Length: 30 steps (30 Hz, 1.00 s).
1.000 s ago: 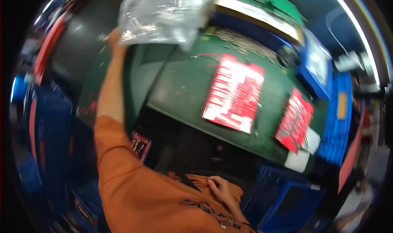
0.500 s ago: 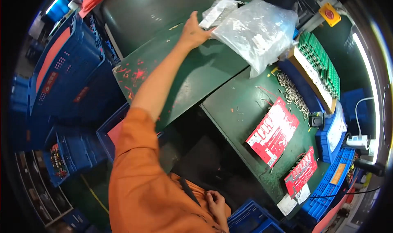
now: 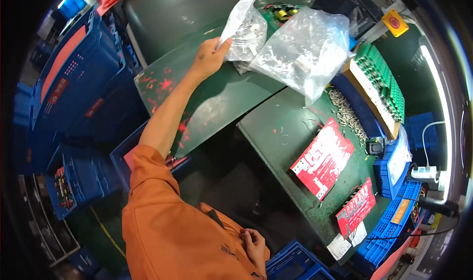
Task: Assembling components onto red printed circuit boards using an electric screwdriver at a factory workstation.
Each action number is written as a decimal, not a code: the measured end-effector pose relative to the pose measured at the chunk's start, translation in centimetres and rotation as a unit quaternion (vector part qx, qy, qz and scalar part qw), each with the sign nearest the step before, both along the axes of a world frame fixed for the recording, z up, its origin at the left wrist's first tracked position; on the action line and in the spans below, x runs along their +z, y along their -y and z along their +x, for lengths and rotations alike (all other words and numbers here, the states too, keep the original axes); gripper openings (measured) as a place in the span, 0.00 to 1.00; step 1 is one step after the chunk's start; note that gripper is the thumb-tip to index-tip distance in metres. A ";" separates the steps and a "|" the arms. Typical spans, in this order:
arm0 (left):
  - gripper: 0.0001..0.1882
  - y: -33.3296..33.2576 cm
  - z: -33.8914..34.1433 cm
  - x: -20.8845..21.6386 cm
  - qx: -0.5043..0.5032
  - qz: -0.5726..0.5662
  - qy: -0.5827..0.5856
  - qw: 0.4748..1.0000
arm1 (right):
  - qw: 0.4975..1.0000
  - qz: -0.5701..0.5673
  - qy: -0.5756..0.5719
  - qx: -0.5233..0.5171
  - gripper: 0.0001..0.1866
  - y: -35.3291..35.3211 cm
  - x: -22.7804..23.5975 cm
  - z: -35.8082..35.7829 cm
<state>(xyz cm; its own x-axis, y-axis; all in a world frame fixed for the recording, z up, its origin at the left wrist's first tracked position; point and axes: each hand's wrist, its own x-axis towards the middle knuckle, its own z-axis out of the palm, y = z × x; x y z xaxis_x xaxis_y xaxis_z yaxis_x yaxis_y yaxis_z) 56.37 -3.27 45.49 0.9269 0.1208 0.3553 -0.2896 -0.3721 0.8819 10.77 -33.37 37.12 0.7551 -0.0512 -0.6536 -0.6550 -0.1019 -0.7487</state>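
Note:
My left hand (image 3: pixel 211 59) stretches far out over the green table and is closed on the edge of a clear plastic bag (image 3: pixel 249 39) with small white parts inside. Right beside it lies a larger clear plastic bag (image 3: pixel 300 53), partly filled with pale pieces. Behind both bags a cluster of components with yellow parts (image 3: pixel 282 15) shows in part. Down by my lap, my right hand (image 3: pixel 254 245) has its fingers curled in against the orange shirt. Whether anything is between those fingers is hidden.
Two red circuit boards (image 3: pixel 323 158) (image 3: pixel 355 208) lie on the right table near a pile of small metal pieces (image 3: pixel 345 113). A box of green boards (image 3: pixel 379 78) stands behind. Blue crates (image 3: pixel 74 83) are stacked at left. A dark gap separates the tables.
My left hand has come back toward the left, gripping the smaller bag and drawing it up beside the larger one. Components behind are now uncovered. My right hand stays by my lap.

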 end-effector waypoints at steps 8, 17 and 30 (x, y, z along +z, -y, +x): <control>0.15 -5.7 -10.5 1.8 -0.103 -0.132 -0.079 0.983 | 1.000 0.025 0.008 0.012 0.11 0.0 0.4 1.0; 0.17 -8.3 -11.9 0.9 0.023 -0.099 -0.043 0.994 | 0.999 0.042 0.015 0.011 0.10 -0.1 -0.2 0.7; 0.27 1.7 -8.7 -2.2 0.084 0.015 0.109 0.990 | 0.997 0.069 0.022 -0.032 0.09 -0.5 -0.9 0.1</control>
